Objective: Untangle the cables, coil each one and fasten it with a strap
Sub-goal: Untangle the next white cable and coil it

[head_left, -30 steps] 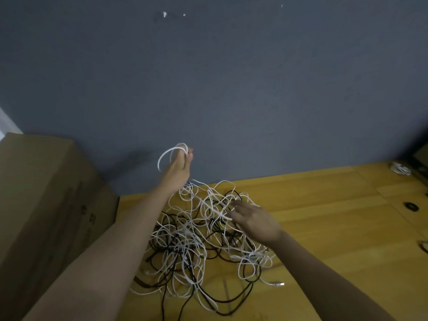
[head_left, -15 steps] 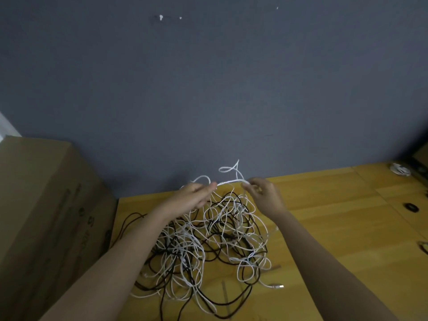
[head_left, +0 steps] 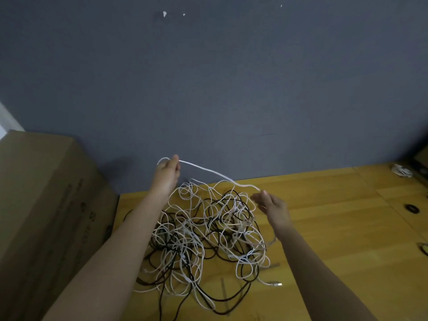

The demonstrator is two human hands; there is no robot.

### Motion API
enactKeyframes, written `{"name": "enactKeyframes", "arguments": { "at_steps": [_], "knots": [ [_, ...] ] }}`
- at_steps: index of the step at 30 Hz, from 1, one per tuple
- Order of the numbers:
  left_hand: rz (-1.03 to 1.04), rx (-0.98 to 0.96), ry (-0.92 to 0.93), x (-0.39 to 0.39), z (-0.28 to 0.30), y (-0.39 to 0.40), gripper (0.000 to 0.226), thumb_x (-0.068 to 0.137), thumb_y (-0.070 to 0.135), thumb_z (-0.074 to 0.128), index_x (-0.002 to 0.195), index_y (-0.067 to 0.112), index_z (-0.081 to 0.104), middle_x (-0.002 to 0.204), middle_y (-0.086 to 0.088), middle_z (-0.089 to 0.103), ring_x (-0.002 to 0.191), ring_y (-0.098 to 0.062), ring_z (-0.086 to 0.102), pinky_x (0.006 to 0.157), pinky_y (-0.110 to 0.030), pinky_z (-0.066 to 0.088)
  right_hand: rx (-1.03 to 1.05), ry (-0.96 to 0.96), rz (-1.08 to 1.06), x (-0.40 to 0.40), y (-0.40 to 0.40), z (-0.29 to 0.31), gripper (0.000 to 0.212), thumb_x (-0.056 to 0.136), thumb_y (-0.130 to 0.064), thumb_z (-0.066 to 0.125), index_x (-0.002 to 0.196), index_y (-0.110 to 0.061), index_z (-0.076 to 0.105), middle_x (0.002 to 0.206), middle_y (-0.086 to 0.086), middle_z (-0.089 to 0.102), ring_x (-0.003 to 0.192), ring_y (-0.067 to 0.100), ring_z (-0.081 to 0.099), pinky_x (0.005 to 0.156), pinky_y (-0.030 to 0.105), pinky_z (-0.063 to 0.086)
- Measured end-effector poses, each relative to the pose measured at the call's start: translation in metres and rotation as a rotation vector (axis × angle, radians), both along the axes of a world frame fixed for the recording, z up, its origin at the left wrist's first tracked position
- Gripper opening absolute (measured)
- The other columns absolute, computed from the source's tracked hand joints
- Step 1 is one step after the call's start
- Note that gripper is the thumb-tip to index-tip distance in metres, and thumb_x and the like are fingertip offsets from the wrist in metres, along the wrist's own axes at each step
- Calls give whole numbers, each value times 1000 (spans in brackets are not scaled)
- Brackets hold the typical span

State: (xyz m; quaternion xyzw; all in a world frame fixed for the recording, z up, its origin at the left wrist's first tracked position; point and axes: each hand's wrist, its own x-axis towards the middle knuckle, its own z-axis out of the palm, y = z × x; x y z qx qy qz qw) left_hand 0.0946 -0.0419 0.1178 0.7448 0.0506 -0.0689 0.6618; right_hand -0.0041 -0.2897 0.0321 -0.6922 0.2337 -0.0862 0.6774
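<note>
since half a second ago my hands have come apart: the left hand (head_left: pixel 167 174) has risen up and away to the left, and the right hand (head_left: pixel 272 206) has dropped lower and out to the right, so the white cable (head_left: pixel 208 171) between them, which was only a short loop before, now runs as a long sagging line.

i see my left hand raised above the far edge of the pile, its fingers curled around the white cable, with a small loop of it arching over the top of the hand. from there the cable slopes down to the right to the fingertips (head_left: pixel 264 193) of my right hand. that hand hangs just past the right edge of the pile, fingers loosely bent; the cable's end meets the raised fingertip, but i cannot tell whether it is pinched there or only resting against it.

the tangle of cables (head_left: pixel 208 237), white and black strands knotted together, lies on the wooden table (head_left: pixel 335 228) below and between my forearms, and a metal plug end (head_left: pixel 279 284) sticks out at its near right edge.

a cardboard box (head_left: pixel 46 205) stands against the table's left side. a small white coiled bundle (head_left: pixel 401 170) sits far off at the table's right rear corner, and a dark ring (head_left: pixel 411 208) lies on the table nearer the right edge.
</note>
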Motion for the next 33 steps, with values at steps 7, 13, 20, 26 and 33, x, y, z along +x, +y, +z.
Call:
{"name": "enactKeyframes", "arguments": {
  "at_steps": [7,13,20,26,33],
  "knots": [
    [1,96,-83,-3,2,-24,40,103,36,34,68,17,41,53,4,31,42,-9,26,43,-21,24,-308,139,-58,17,5,-2,32,101,-27,44,94,-6,67,96,14,69,96,31,61,81,37,45],
    [-319,150,-200,-9,22,-36,37,102,38,37,74,14,47,47,9,32,37,-4,27,39,-14,25,-628,-100,197,28,30,31,56,89,-5,53,142,-19,41,135,-5,40,128,11,32,107,31,29],
    [-492,-212,44,-10,43,-39,38,104,36,30,74,15,41,46,7,25,37,-5,15,37,-17,13,-207,-174,287,41,61,51,23,104,-19,34,99,-18,56,68,-2,54,67,20,54,72,46,48],
    [-819,-766,374,-14,54,-22,36,95,34,37,67,17,51,48,8,19,36,-6,13,38,-17,18,-372,-305,91,58,61,67,24,101,-26,45,87,-14,60,61,-9,48,51,3,42,54,22,38],
    [-459,-815,140,-13,62,-35,28,101,31,31,79,17,42,50,9,40,35,-2,20,39,-13,27,-236,-139,599,30,95,30,39,105,-28,33,91,-5,61,69,2,56,69,7,56,73,19,44]
  ]
}}
